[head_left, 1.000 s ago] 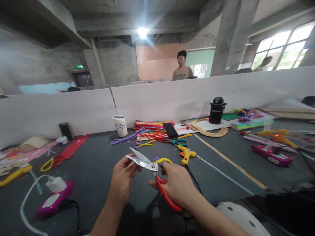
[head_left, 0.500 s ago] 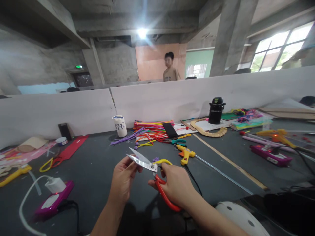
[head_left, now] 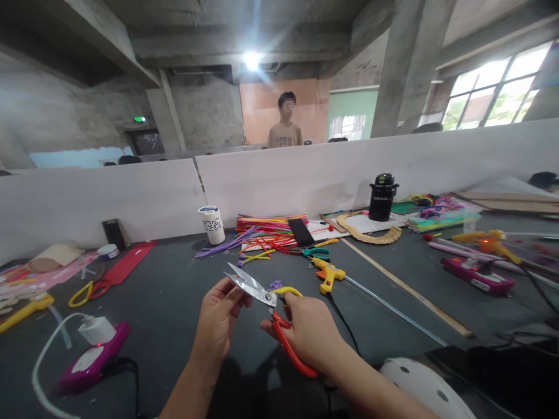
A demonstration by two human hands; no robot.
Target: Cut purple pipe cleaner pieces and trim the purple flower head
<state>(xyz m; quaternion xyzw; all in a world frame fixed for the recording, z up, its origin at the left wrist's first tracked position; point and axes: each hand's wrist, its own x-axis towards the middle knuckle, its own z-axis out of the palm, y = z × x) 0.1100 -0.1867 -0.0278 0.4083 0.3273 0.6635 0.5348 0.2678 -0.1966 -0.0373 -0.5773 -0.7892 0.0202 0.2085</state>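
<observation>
My right hand (head_left: 312,323) is wrapped round the handles of a pair of scissors (head_left: 257,291), one handle red and the other yellow. The silver blades point up and left and stand slightly apart. Beside them my left hand (head_left: 220,311) is pinched closed, its fingertips close to the blades. Something small and purple shows by those fingertips, too little of it to name. Behind the scissors lies a small purple curled piece (head_left: 275,284) on the dark table (head_left: 166,302).
A yellow glue gun (head_left: 329,274) with a long clear stick lies right of my hands. Coloured pipe cleaners (head_left: 271,230), a phone (head_left: 301,231) and a white cup (head_left: 212,226) are farther back. Purple power strips (head_left: 94,358) lie either side. A person (head_left: 285,125) stands beyond the white partition (head_left: 279,180).
The scissor blades have drawn slightly closer together, and my right hand has shifted a little left. My left hand keeps its pinch. The person beyond the partition has moved left.
</observation>
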